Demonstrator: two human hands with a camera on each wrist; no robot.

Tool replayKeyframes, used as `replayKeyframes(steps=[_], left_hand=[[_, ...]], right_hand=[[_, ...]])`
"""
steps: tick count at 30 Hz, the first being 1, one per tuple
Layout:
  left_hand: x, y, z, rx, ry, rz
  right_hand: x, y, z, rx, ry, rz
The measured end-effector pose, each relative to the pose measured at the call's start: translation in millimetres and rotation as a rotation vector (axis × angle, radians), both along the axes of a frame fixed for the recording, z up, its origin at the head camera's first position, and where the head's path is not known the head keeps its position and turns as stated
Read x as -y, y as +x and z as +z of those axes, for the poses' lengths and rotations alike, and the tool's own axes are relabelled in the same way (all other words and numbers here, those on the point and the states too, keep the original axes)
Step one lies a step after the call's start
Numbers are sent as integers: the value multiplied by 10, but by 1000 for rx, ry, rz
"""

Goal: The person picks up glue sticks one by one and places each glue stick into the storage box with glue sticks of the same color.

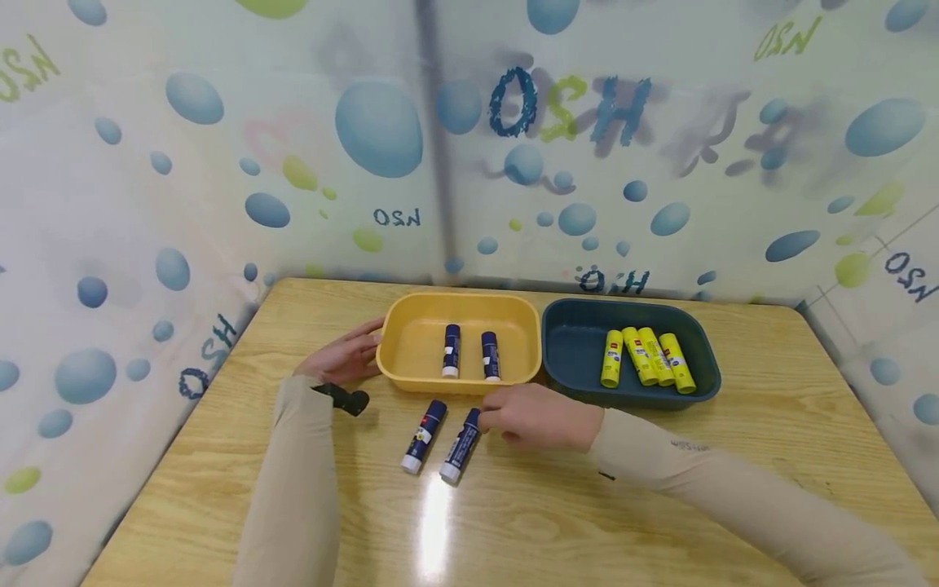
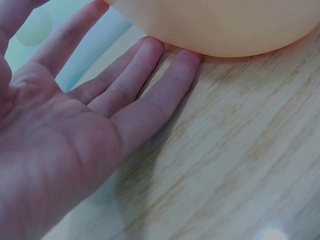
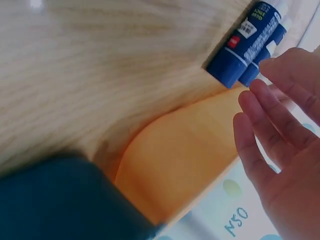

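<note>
My left hand [image 1: 343, 357] lies at the left end of a yellow bin [image 1: 396, 377], its extended fingertips [image 2: 187, 60] against the bin's outer wall. In front of that bin, two navy glue sticks with white ends lie on the table: a left one [image 1: 424, 438] and a right one [image 1: 461, 447]. My right hand [image 1: 539, 416] hovers by the dark end of the right glue stick. In the right wrist view its fingers [image 3: 272, 120] are loosely bent, with a gap to the thumb and nothing held; whether a fingertip touches the stick is unclear. Two more navy glue sticks [image 1: 451, 350] lie inside the yellow bin.
A dark blue bin [image 1: 568, 391] stands right of the yellow one, close against it. Several yellow glue sticks [image 1: 640, 356] lie in its right half. The wooden table [image 1: 557, 522] meets a patterned curtain [image 1: 469, 187] behind the bins.
</note>
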State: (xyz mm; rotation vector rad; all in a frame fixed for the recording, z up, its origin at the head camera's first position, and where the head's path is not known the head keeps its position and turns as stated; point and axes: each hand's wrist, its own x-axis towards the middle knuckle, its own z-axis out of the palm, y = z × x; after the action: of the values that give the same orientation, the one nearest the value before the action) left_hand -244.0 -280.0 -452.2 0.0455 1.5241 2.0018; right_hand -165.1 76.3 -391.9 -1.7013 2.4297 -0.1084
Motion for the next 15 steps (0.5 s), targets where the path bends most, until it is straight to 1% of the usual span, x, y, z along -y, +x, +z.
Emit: replayKeyframes(steps=[4,9,15], left_hand=[[4,0,-19,-8,5,-9],[14,-5,-18,-11,11,-16],[13,-9,-10,-5,-6,-6]], right_hand=[[58,33,-78,-32,-8,26],[150,82,-134,-68,-30,52],[281,117,-183,-103,10,48]])
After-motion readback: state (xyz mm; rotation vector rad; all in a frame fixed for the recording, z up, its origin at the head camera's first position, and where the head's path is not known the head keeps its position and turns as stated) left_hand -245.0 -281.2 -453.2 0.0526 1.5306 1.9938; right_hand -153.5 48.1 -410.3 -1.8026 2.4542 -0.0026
